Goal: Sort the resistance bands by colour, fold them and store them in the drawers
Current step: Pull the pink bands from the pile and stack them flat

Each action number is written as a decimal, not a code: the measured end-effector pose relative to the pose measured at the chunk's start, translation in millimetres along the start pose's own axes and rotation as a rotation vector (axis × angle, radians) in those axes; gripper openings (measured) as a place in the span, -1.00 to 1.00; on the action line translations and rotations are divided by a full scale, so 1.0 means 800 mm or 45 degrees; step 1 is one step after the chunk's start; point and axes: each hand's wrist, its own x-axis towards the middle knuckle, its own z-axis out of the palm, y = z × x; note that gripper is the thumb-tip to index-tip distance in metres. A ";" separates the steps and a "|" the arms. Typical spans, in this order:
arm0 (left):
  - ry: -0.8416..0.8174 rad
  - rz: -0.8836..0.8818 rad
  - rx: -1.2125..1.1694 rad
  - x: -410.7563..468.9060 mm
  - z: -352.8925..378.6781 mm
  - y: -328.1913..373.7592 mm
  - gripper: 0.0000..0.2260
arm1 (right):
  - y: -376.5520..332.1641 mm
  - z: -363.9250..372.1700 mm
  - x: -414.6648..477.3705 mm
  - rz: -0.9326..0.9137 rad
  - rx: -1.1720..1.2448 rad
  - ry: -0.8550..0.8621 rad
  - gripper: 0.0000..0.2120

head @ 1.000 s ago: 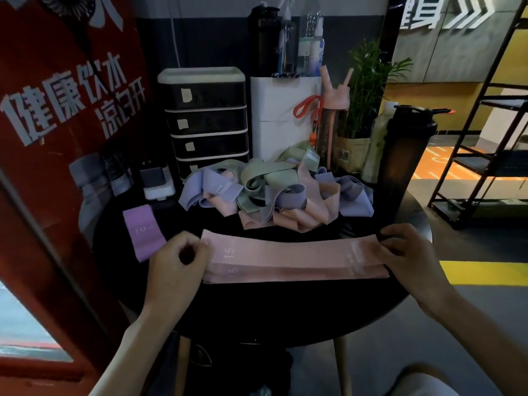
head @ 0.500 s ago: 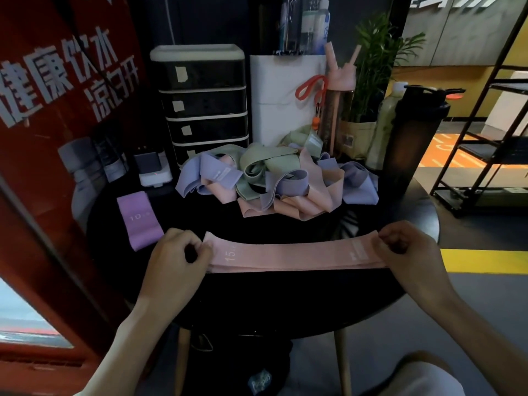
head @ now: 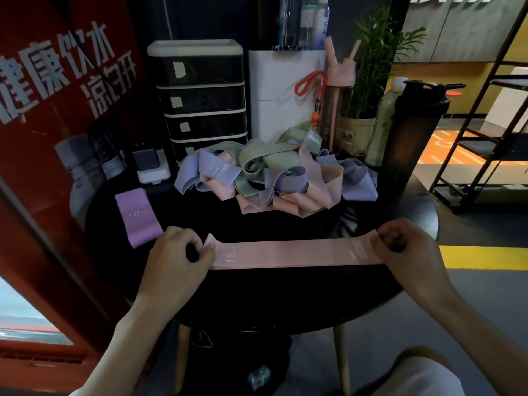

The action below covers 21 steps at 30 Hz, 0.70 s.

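A pink band (head: 291,254), printed with "15", is stretched flat and straight along the near side of the table (head: 285,295), pinched at its ends by the left hand (head: 174,258) and the right hand (head: 405,250). A folded purple band (head: 139,217), marked "10", is laid flat at the table's left. Lilac, green and pink bands are tangled in a pile (head: 274,178) further back. Just behind it, a black drawer unit (head: 203,101) with pale labels is seen, its drawers closed.
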 end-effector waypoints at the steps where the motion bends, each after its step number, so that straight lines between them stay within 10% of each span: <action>1: -0.016 -0.001 0.008 0.000 0.000 -0.001 -0.82 | 0.001 0.000 0.000 -0.023 -0.046 0.002 -0.77; 10: -0.475 0.214 -0.162 0.004 -0.019 -0.019 -0.55 | 0.009 -0.027 0.005 -0.296 -0.202 -0.598 -0.64; 21: -0.490 0.238 -0.111 0.007 -0.019 -0.016 -0.61 | 0.006 -0.032 0.012 -0.269 -0.179 -0.700 -0.78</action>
